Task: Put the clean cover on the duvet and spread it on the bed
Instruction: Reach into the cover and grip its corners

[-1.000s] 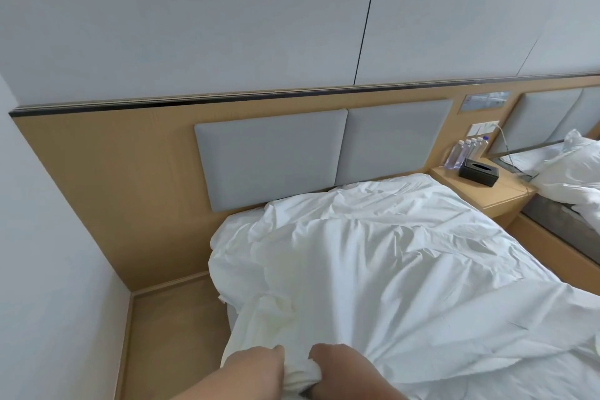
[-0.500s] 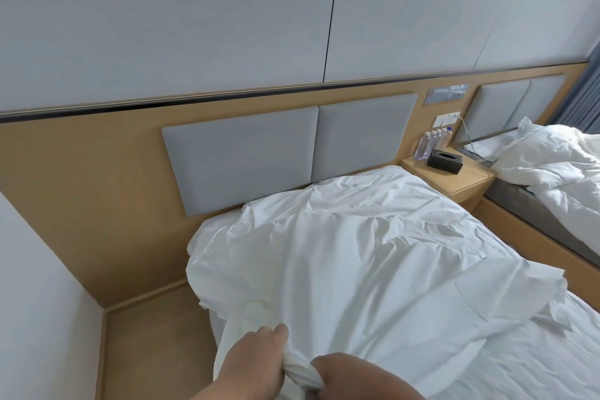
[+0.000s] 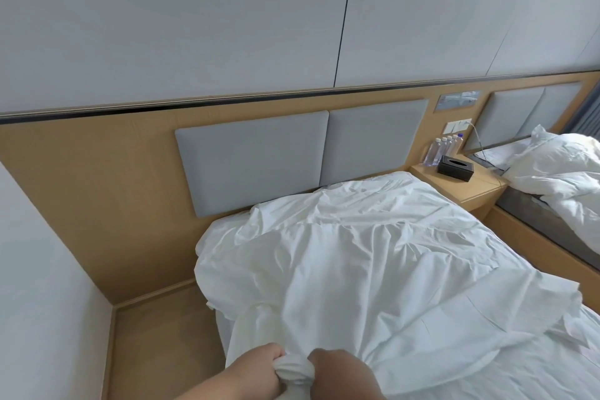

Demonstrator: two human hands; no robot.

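Wall corner and wooden floor strip (image 3: 152, 344), at 8 o'clock: bare boards running alongside the bed. Left hand (image 3: 259, 370), at 6 o'clock: forearm enters from the lower edge, fingers curled tight around a bunched corner of white cloth, knuckles up. Gathered corner (image 3: 293, 368), between the two hands: twisted into a thick wad, probably duvet and cover pinched together so the filling stays seated in the cover's corner. Right hand (image 3: 341, 370), just right of the wad: also closed on the same bunch, back of the hand upward, wrist running off toward 5 o'clock. Duvet in its white cover (image 3: 357, 263), centre: lying rumpled across the bed (image 3: 535, 377), reaching from the hands toward 12 o'clock up to the grey padded headboard (image 3: 292, 159); creases fan out from the grip, which suggests tension from a pull or a coming shake; spreading not yet finished. Bedside surface (image 3: 470, 185), at 2 o'clock: carries a row of water bottles (image 3: 443, 149) against the wall and a black tissue box (image 3: 455, 167) in front. Second bed (image 3: 568, 178), at 3 o'clock: heaped white bedding, well apart from the work.
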